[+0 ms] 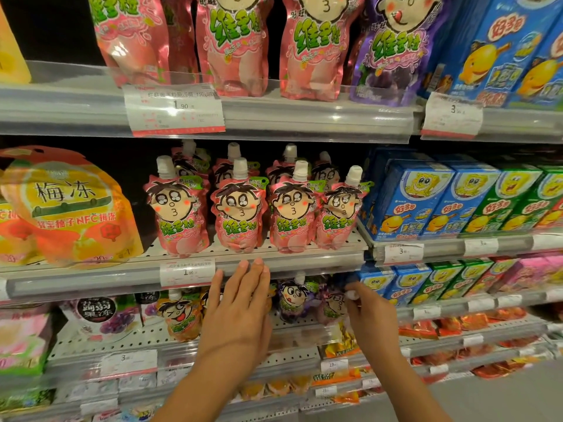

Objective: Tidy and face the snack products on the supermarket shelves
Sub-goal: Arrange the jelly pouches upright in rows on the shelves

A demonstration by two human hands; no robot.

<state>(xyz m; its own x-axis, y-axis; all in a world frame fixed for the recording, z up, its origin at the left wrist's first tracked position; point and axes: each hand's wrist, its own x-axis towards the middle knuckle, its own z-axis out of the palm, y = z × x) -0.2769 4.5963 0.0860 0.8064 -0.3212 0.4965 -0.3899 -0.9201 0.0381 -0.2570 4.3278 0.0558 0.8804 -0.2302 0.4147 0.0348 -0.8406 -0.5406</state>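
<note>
Jelly pouch (333,306), lower shelf (292,325): my right hand (370,312) pinches its white cap, facing step underway. Left hand (240,303) flat, fingers straight, empty, near shelf rail (91,283). Next I'd turn pouch front outward, stand it upright.

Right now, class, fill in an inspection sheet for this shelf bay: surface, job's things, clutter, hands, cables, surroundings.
Surface: perforated shelf, partly bare.
Job's things: four pink pouches upright in front on the middle shelf; purple pouch on the shelf below.
Clutter: orange pouch leaning.
Hands: left hand open, fingers straight; right hand pinches a pouch cap.
Cables: nothing seen.
Surroundings: blue boxes, price tag.
</note>
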